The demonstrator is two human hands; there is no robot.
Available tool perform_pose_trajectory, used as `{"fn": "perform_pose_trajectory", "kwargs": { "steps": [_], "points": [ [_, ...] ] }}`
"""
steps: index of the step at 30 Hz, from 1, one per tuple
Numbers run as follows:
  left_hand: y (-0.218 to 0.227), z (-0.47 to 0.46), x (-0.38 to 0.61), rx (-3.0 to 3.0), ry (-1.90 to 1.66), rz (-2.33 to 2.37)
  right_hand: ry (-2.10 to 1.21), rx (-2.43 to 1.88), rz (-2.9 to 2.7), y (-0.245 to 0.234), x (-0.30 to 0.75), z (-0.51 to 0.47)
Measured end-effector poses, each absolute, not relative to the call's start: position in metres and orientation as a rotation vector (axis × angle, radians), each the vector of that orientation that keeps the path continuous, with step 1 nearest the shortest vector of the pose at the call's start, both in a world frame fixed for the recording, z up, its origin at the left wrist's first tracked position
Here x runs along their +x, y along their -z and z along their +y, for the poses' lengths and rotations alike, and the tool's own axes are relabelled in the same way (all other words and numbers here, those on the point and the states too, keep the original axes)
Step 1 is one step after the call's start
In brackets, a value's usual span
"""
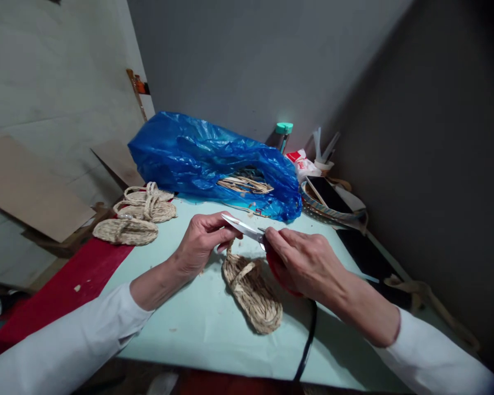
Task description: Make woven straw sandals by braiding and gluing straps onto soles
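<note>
My right hand [302,258] grips a pair of scissors [243,227] by red handles, with the blades pointing left. Their tips lie close to the fingers of my left hand [206,238]. The left fingers are pinched on the end of a straw cord [229,249], which runs down to a small woven straw sandal [253,293] with a strap across it. That sandal lies on the pale green tabletop [177,323] just below both hands. Exactly where the blades meet the cord is hidden by my left fingers.
Several finished-looking straw sandals [125,230] lie at the left by a red cloth [72,285]. Behind is a blue plastic bag [197,153] with loose straw [247,185] in its opening. A basket [316,208] holding a phone [331,195] stands right; a black cord [308,343] crosses the front.
</note>
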State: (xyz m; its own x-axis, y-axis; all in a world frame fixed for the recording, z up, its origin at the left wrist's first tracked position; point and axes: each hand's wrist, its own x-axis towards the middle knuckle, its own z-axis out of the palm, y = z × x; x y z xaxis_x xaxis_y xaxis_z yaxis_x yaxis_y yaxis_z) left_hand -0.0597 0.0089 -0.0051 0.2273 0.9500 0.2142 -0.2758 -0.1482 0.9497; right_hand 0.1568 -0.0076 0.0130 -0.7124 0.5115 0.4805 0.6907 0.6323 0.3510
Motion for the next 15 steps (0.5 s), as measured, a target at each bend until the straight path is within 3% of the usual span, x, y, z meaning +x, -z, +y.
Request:
{"fn": "perform_pose_trajectory", "kwargs": {
  "steps": [8, 12, 15],
  "points": [
    [0.001, 0.013, -0.060, 1.243, -1.242, 0.781, 0.693, -0.532, -2.604, -0.037, 0.152, -0.066],
    [0.000, 0.014, -0.059, 1.199, -1.251, 0.821, 0.745, -0.870, -2.458, -0.025, 0.190, -0.071],
    [0.001, 0.014, -0.058, 1.165, -1.255, 0.848, 0.909, -1.511, -2.307, -0.011, 0.236, -0.055]
  ]
}}
